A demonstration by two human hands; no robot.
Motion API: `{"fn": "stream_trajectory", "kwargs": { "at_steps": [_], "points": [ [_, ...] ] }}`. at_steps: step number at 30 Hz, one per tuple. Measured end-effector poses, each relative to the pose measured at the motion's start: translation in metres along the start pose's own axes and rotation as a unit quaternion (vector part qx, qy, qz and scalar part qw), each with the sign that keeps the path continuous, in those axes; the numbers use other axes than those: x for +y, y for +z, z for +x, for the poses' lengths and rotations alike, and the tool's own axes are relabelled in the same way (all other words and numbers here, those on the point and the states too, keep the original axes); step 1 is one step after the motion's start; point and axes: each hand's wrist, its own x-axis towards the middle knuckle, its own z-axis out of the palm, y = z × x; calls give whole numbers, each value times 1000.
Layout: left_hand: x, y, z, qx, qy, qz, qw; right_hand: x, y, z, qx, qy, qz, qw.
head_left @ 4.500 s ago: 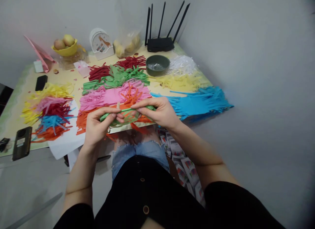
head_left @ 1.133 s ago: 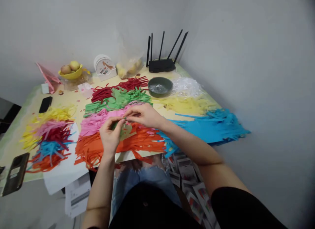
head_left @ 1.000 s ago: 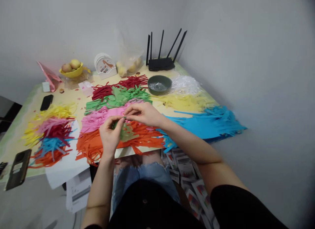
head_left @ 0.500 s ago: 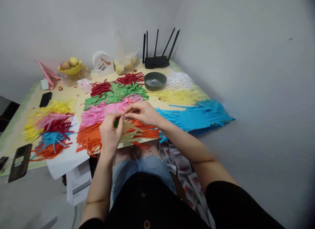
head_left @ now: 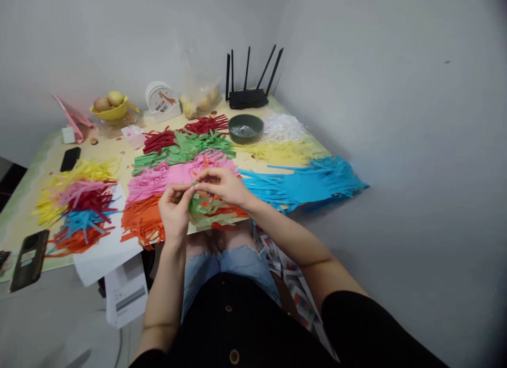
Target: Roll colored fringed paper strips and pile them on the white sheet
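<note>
My left hand and my right hand meet at their fingertips above the front of the table. Both pinch the top of a bunch of light green strips, which hangs down between them. What exactly sits between the fingertips is too small to tell. Beneath and around lie orange fringed paper, pink fringed paper and green fringed paper. Blue fringed paper is to the right of my right hand.
A dark green bowl stands before a black router. White strips, yellow strips and red strips lie nearby. Mixed strips, a phone and a fruit basket are at left.
The light green strips now show more fully, hanging between my hands. My hands remain together at the fingertips. The whole view has shifted slightly.
</note>
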Motion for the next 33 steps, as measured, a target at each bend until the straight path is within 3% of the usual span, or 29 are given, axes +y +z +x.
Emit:
{"fn": "stream_trajectory", "kwargs": {
  "at_steps": [3, 8, 13, 21, 26, 28, 33],
  "points": [
    [-7, 1, -1, 5, -62, -74, 995, 0, 2, -3, 12, -21, -28, 999],
    [-8, 3, -8, 71, -15, -47, 996, -4, 4, -4, -7, -26, -15, 1000],
    [-2, -2, -10, -16, -68, -86, 994, -5, 7, -4, 41, -34, -45, 998],
    [-2, -12, -13, 21, -7, -6, 1000, -21, 3, -8, 23, -112, -209, 971],
    [-2, -17, -11, -44, -14, -21, 999, -27, 6, -8, 15, -164, -301, 939],
    [-2, -18, -9, -61, -13, -25, 998, -26, 9, -6, 11, -182, -319, 930],
    [-5, -18, -5, -18, -53, -86, 995, -26, 17, -6, 52, -169, -294, 939]
  ]
}}
